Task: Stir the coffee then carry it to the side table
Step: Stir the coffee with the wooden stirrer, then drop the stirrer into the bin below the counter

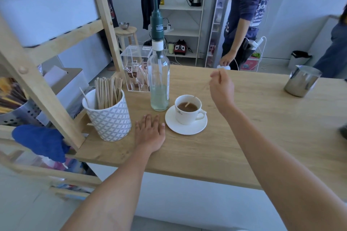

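While the coffee cup (188, 109) sits on its saucer (185, 127) just right of the pump-topped syrup bottle (158, 73), a person's right hand (221, 88) pinches a thin wooden stirrer (197, 95) whose lower end dips into the brown coffee. The left hand (150, 132) lies open and flat on the wooden counter (244, 137), in front of the bottle and just beside the saucer, holding nothing. The stirring step appears to be under way. Carrying should come next, which calls for lifting out the stick and taking up saucer and cup level. The bottle's green pump reads "TEISSEIRE"; a small mark on the cup is too fine to read. The side table cannot be identified for certain.
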`<state>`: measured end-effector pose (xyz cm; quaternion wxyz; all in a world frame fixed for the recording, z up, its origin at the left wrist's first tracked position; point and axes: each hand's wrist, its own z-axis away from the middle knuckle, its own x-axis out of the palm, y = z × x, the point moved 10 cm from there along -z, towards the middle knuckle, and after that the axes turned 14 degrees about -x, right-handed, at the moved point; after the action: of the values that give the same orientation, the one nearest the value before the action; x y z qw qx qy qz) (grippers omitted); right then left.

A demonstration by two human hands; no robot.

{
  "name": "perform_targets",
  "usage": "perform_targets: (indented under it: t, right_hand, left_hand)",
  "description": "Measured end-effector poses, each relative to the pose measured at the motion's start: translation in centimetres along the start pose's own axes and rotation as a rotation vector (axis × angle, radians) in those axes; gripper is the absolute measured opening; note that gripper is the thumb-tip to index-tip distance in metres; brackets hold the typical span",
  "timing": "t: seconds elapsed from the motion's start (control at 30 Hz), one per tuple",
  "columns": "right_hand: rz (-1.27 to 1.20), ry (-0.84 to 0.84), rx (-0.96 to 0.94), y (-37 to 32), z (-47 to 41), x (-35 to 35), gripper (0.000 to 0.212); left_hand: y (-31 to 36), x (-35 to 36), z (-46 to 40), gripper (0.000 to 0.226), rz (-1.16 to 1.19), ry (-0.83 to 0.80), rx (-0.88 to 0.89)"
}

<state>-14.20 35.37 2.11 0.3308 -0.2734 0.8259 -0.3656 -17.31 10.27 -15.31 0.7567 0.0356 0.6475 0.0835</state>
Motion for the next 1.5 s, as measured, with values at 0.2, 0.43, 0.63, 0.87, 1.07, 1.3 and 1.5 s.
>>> perform_targets:
  t: [0.2,0.43,0.63,0.87,1.07,1.3,1.5]
  right_hand:
    - [-0.332,0.236,0.473,8.6,3.0,-1.6,0.03]
    - [-0.42,0.235,0.564,11.4,4.9,-0.9,0.027]
    - [-0.492,0.229,0.59,11.1,5.3,-1.4,0.03]
    - [-0.509,0.269,0.559,9.1,6.9,-3.2,0.031]
    - [-0.521,0.374,0.548,6.8,9.9,-6.2,0.032]
    - [-0.466,0.525,0.551,6.0,16.8,-12.3,0.033]
    - [-0.346,0.678,0.559,6.0,22.7,-21.2,0.033]
  left_hand:
    - [-0.2,0.0,0.1,0.06,-0.013,0.001,-0.017]
    - [-0.1,-0.2,0.1,0.059,-0.014,-0.01,-0.003]
    - [-0.2,-1.3,0.6,0.058,0.012,0.006,-0.059]
    - [0.6,-4.8,2.8,0.058,0.056,0.096,0.003]
    - [3.5,-6.5,6.5,0.055,0.003,0.127,0.184]
    - [6.5,-3.7,12.7,0.05,0.009,0.103,0.384]
    - [10.9,0.1,17.8,0.049,-0.015,0.012,0.55]
